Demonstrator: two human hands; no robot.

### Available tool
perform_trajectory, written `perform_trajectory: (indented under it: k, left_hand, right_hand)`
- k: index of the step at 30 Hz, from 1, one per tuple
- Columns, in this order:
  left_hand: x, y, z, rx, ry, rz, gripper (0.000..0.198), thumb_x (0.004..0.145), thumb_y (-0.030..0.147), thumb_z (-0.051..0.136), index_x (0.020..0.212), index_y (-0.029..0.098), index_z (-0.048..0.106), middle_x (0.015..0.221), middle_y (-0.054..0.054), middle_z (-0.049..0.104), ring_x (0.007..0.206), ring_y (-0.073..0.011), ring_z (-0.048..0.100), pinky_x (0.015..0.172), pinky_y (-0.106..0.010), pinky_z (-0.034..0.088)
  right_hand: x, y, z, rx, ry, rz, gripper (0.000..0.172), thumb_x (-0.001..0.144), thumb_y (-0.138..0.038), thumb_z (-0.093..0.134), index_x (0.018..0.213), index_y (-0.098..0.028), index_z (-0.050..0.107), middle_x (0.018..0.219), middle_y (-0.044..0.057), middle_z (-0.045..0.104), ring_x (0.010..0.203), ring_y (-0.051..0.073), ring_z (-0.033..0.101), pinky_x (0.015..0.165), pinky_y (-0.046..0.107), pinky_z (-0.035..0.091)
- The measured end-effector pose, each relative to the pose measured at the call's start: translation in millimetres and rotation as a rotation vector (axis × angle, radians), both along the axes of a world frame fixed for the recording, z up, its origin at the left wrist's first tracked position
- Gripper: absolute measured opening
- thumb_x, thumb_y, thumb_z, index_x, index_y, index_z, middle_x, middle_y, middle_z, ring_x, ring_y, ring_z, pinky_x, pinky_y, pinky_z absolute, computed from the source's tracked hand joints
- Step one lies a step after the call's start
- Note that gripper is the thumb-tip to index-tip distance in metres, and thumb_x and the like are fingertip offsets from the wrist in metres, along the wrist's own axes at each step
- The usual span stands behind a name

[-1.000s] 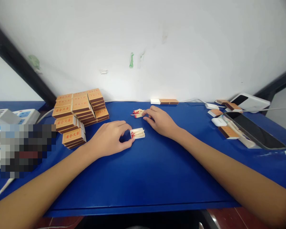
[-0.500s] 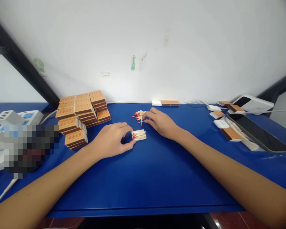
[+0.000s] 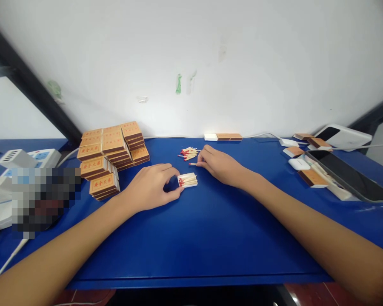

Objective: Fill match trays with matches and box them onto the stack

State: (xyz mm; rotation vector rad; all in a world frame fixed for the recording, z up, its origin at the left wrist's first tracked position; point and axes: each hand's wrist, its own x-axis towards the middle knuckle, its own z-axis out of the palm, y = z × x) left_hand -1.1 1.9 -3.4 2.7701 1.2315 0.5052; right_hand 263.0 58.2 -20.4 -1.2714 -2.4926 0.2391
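My left hand (image 3: 155, 187) holds a white matchbox tray (image 3: 193, 184) by its left end, thumb in front and fingers behind. Several red-tipped matches (image 3: 189, 180) lie in the tray, heads toward that hand. Between the thumb and fingers of my right hand (image 3: 216, 163) is a single match (image 3: 192, 164), its red head pointing left. Just behind it, a loose pile of matches (image 3: 189, 153) lies on the blue table (image 3: 191, 238).
Stacked orange matchboxes (image 3: 110, 146) stand at the left, beside a white power strip (image 3: 46, 158). More matchboxes (image 3: 230, 137) lie along the wall. At the right are a phone (image 3: 351, 175), a white earbud case (image 3: 299, 164) and a white device (image 3: 344, 137) with cables.
My right hand has drawn slightly back from the pile, and its match has turned from upright to nearly level. My left hand still holds the tray in about the same place.
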Motion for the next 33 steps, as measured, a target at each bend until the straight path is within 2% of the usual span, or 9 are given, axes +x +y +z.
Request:
perform_trajectory:
  k: [6, 10, 16, 21, 24, 29, 33]
  left_hand:
    - [-0.4, -0.1, -0.5, 0.016, 0.006, -0.001, 0.022, 0.094, 0.04, 0.064, 0.105, 0.021, 0.071, 0.085, 0.0, 0.066, 0.074, -0.0165, 0.062, 0.062, -0.03, 0.039]
    - [-1.1, 0.1, -0.1, 0.006, -0.002, -0.014, 0.023, 0.095, 0.04, 0.063, 0.104, 0.021, 0.071, 0.085, 0.0, 0.066, 0.075, -0.0165, 0.062, 0.063, -0.03, 0.04]
    - [-0.1, -0.6, -0.3, 0.009, -0.012, -0.007, 0.022, 0.095, 0.039, 0.064, 0.105, 0.022, 0.071, 0.084, 0.0, 0.065, 0.074, -0.0161, 0.062, 0.063, -0.03, 0.039]
    - [1.1, -1.5, -0.3, 0.009, -0.008, -0.016, 0.022, 0.095, 0.039, 0.065, 0.105, 0.021, 0.071, 0.084, 0.001, 0.065, 0.072, -0.0155, 0.061, 0.061, -0.03, 0.039]
    - [1.7, -1.9, 0.2, 0.008, -0.007, -0.027, 0.022, 0.095, 0.039, 0.064, 0.105, 0.021, 0.071, 0.084, 0.0, 0.065, 0.072, -0.0154, 0.06, 0.061, -0.03, 0.039]
    - [2.0, -2.1, 0.1, 0.003, -0.001, -0.031, 0.022, 0.094, 0.038, 0.066, 0.105, 0.021, 0.071, 0.085, 0.0, 0.065, 0.073, -0.0158, 0.06, 0.061, -0.029, 0.039]
    - [1.8, -2.0, 0.2, -0.005, 0.001, -0.028, 0.021, 0.093, 0.037, 0.066, 0.105, 0.02, 0.071, 0.085, 0.0, 0.065, 0.073, -0.0157, 0.06, 0.062, -0.029, 0.039]
  right_hand:
    - [-12.7, -32.1, 19.6, -0.111, 0.113, 0.082, 0.014, 0.108, -0.028, 0.048, 0.098, -0.021, 0.055, 0.107, 0.007, 0.059, 0.081, 0.017, 0.057, 0.073, 0.031, 0.044]
    - [-21.5, -42.5, 20.9, -0.108, 0.09, 0.124, 0.014, 0.107, -0.025, 0.051, 0.095, -0.021, 0.057, 0.104, 0.006, 0.061, 0.082, 0.018, 0.058, 0.072, 0.031, 0.043]
    - [-8.2, -26.4, 10.1, 0.018, 0.216, 0.08, 0.014, 0.107, -0.028, 0.051, 0.104, -0.021, 0.063, 0.102, 0.006, 0.06, 0.081, 0.018, 0.058, 0.075, 0.031, 0.045]
    - [1.1, -5.7, -3.5, 0.071, 0.075, 0.062, 0.029, 0.106, -0.024, 0.048, 0.131, -0.025, 0.064, 0.105, 0.008, 0.057, 0.087, 0.021, 0.058, 0.078, 0.034, 0.046]
    - [1.5, -0.2, -8.9, 0.087, 0.043, 0.05, 0.026, 0.105, -0.026, 0.05, 0.126, -0.025, 0.065, 0.103, 0.008, 0.056, 0.088, 0.022, 0.057, 0.075, 0.034, 0.045]
    - [0.6, 1.9, -12.0, 0.046, 0.126, -0.001, 0.012, 0.104, -0.028, 0.053, 0.103, -0.022, 0.063, 0.1, 0.005, 0.056, 0.08, 0.018, 0.056, 0.071, 0.032, 0.043]
    - [-0.3, 5.0, -13.4, 0.034, 0.145, -0.025, 0.011, 0.104, -0.026, 0.053, 0.099, -0.021, 0.061, 0.1, 0.005, 0.058, 0.079, 0.018, 0.055, 0.072, 0.032, 0.043]
